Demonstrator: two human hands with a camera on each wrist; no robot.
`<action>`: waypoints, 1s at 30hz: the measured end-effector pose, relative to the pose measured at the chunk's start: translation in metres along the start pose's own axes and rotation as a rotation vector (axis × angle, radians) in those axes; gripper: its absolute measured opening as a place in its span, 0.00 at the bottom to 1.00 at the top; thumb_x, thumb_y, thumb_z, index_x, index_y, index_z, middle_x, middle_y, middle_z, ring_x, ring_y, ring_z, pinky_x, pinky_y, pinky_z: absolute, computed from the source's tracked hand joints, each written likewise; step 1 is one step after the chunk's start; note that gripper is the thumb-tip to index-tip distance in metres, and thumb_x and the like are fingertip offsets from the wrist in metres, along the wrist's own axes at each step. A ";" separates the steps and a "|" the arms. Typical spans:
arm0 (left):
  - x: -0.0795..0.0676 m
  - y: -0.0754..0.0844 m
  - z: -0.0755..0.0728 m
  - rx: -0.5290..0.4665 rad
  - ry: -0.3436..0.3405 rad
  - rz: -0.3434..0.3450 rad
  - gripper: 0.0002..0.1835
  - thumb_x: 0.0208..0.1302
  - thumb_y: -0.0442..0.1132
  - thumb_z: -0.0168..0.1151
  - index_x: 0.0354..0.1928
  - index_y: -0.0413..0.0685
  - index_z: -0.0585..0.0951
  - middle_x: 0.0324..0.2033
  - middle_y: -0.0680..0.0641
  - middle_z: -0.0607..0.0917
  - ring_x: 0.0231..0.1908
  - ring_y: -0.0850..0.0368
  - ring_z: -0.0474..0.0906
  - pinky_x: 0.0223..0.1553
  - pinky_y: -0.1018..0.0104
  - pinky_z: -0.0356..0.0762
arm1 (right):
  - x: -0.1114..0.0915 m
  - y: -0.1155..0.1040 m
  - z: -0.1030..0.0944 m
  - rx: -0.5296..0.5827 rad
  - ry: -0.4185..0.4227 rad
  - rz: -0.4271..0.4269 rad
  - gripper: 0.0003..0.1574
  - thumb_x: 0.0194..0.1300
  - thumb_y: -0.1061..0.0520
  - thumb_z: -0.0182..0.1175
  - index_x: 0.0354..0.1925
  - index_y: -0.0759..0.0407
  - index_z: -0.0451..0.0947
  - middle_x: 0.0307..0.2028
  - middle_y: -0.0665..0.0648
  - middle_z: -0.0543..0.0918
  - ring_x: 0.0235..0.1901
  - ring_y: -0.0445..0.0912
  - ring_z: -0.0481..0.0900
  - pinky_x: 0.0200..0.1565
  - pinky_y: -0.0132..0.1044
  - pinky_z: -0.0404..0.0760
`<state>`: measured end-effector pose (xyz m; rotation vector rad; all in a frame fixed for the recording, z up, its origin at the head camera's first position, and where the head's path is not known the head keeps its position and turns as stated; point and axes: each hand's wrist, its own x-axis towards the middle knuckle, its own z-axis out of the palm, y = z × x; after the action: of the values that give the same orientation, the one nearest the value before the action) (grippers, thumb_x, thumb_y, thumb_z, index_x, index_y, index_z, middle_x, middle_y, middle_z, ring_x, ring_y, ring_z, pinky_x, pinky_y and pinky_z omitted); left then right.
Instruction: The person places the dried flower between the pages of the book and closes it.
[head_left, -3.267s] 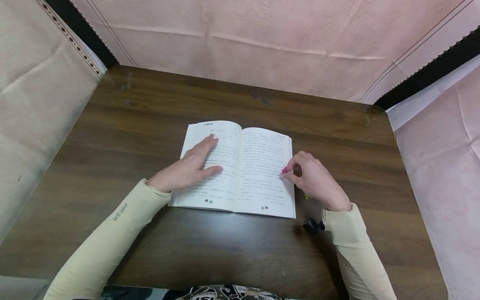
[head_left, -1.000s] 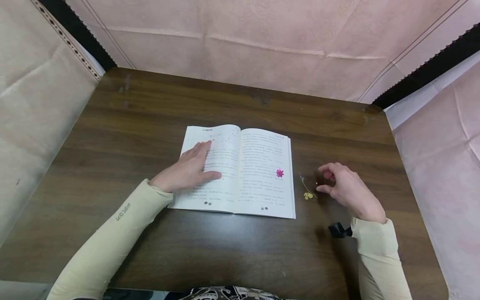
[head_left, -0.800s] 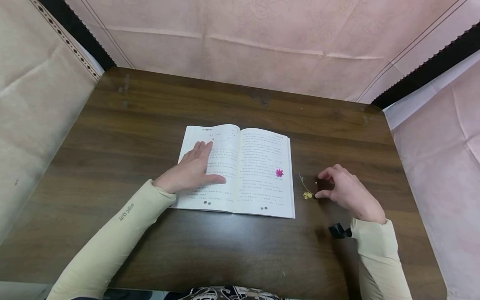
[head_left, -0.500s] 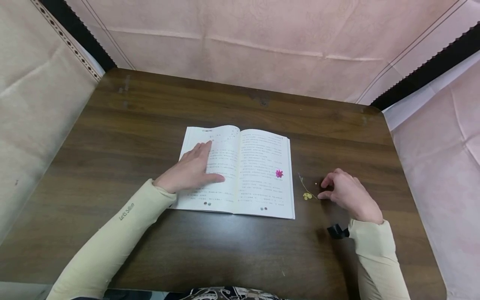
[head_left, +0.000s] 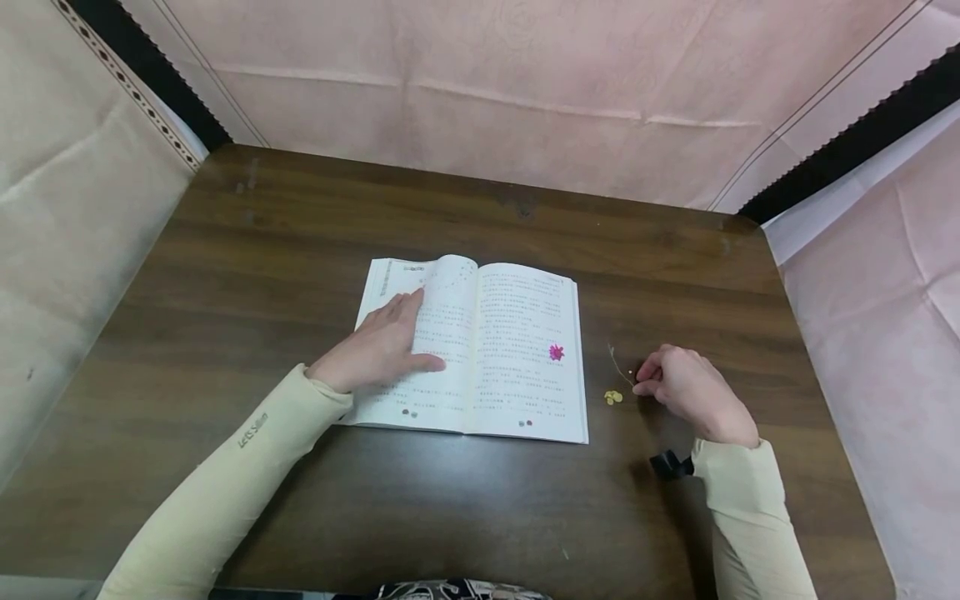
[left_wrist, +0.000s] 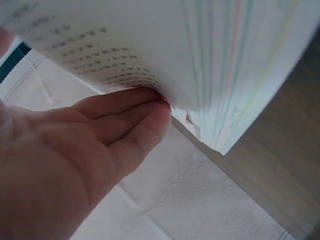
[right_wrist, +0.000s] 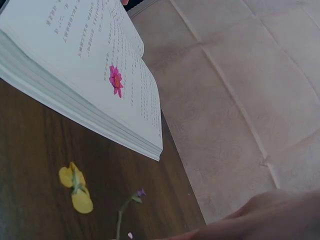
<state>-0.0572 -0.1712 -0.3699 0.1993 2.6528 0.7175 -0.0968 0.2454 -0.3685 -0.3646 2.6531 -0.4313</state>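
Note:
An open book point(head_left: 525, 312) lies on the table, its pages printed with lines of text. My left hand point(head_left: 378, 346) rests on the left page with fingers straight, and that page bows up beside the fingertips. In the left wrist view the left fingers point(left_wrist: 130, 120) press against the page near the book's edge. A pink flower point(head_left: 556, 352) lies on the right page. Right of the book, my right hand point(head_left: 690, 392) pinches the lower end of a thin flower stem point(head_left: 617, 362) with a small purple bloom point(right_wrist: 141, 192) at its tip. A yellow flower point(head_left: 613, 397) lies just left of that hand.
The brown wooden table point(head_left: 450, 517) surrounds the book. Pale pink cloth point(head_left: 487, 100) hangs behind it and on both sides. A tiny pale petal-like bit point(right_wrist: 130, 235) shows beside the stem. A black wrist device point(head_left: 670, 465) sits at my right sleeve.
The pink flower went from my right fingers onto the right page. My right hand moved right, closed on the stem and drew it off the yellow flower. The left page has lifted into a curl.

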 end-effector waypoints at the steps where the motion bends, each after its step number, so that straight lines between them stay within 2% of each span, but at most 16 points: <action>1: 0.000 0.000 0.000 0.001 0.004 0.003 0.60 0.57 0.59 0.68 0.76 0.39 0.40 0.76 0.41 0.47 0.74 0.44 0.39 0.72 0.49 0.41 | 0.000 0.000 0.000 0.005 0.001 0.004 0.05 0.60 0.65 0.67 0.36 0.58 0.84 0.37 0.55 0.79 0.35 0.50 0.76 0.30 0.38 0.73; 5: 0.001 0.001 -0.001 -0.001 0.019 0.010 0.61 0.56 0.57 0.70 0.76 0.39 0.41 0.75 0.41 0.48 0.74 0.43 0.41 0.72 0.49 0.41 | 0.002 0.003 0.001 0.009 0.010 0.005 0.06 0.63 0.66 0.62 0.36 0.58 0.83 0.38 0.57 0.80 0.33 0.51 0.74 0.29 0.39 0.72; 12: 0.000 0.002 -0.001 -0.037 0.042 0.018 0.62 0.54 0.55 0.73 0.77 0.42 0.40 0.76 0.42 0.48 0.74 0.45 0.44 0.72 0.49 0.40 | 0.004 0.004 0.005 -0.009 -0.005 -0.003 0.11 0.64 0.67 0.53 0.38 0.61 0.81 0.37 0.58 0.81 0.33 0.49 0.74 0.36 0.42 0.74; 19: -0.001 0.002 0.000 -0.053 0.077 0.066 0.60 0.54 0.55 0.72 0.76 0.41 0.43 0.75 0.41 0.51 0.73 0.44 0.46 0.72 0.49 0.41 | 0.002 0.000 0.007 -0.091 0.103 -0.058 0.08 0.62 0.64 0.56 0.32 0.61 0.83 0.33 0.58 0.81 0.31 0.51 0.75 0.43 0.53 0.72; 22: -0.002 0.003 -0.001 -0.071 0.079 0.099 0.59 0.57 0.62 0.67 0.76 0.42 0.43 0.75 0.41 0.51 0.73 0.45 0.46 0.71 0.47 0.43 | 0.002 -0.003 0.007 -0.131 0.126 -0.069 0.08 0.63 0.63 0.58 0.33 0.62 0.85 0.36 0.60 0.82 0.33 0.52 0.78 0.46 0.58 0.71; 26: -0.006 0.005 -0.002 -0.125 0.062 0.103 0.57 0.58 0.73 0.54 0.77 0.47 0.43 0.76 0.46 0.48 0.75 0.50 0.41 0.71 0.46 0.43 | 0.003 -0.006 0.006 -0.178 0.131 -0.093 0.07 0.62 0.64 0.60 0.33 0.63 0.85 0.36 0.61 0.84 0.31 0.52 0.78 0.42 0.56 0.73; 30: -0.008 0.006 -0.003 -0.147 0.064 0.114 0.54 0.59 0.76 0.47 0.78 0.56 0.43 0.76 0.51 0.46 0.75 0.54 0.36 0.71 0.45 0.41 | 0.008 -0.009 0.004 -0.210 0.121 -0.103 0.07 0.61 0.65 0.59 0.30 0.62 0.85 0.31 0.58 0.83 0.26 0.49 0.75 0.38 0.52 0.71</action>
<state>-0.0508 -0.1690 -0.3620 0.2927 2.6512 0.9673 -0.1002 0.2342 -0.3716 -0.5584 2.8151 -0.2119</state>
